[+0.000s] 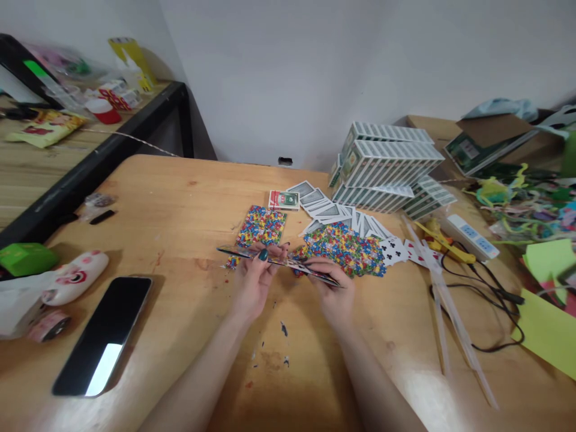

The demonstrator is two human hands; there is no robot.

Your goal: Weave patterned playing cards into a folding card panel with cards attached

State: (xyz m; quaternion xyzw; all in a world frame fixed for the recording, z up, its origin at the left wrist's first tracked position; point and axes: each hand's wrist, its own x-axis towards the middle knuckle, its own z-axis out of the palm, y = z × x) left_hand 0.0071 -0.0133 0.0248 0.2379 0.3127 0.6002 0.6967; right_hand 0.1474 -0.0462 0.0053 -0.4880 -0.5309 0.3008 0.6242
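In front of me, my left hand (252, 287) pinches thin colourful cards (238, 252), which appear nearly edge-on. The right end of these cards is gripped by my right hand (333, 295). I cannot tell how many there are, or whether both hands share one sheet. Just beyond my left hand lies a stack with a dense multicoloured pattern (261, 225). A spread pile in the same pattern (344, 247) lies beyond my right hand, partly over fanned playing cards (330, 210). Face-up playing cards (392, 250) stick out at its right.
A red and green card box (284, 200) lies behind the patterned stack. Striped card cartons (389, 163) are piled at the back right. Translucent plastic strips (454, 318), a power strip (470, 235) and black cable lie right. A phone (105, 336) and tissue pack (22, 303) are left.
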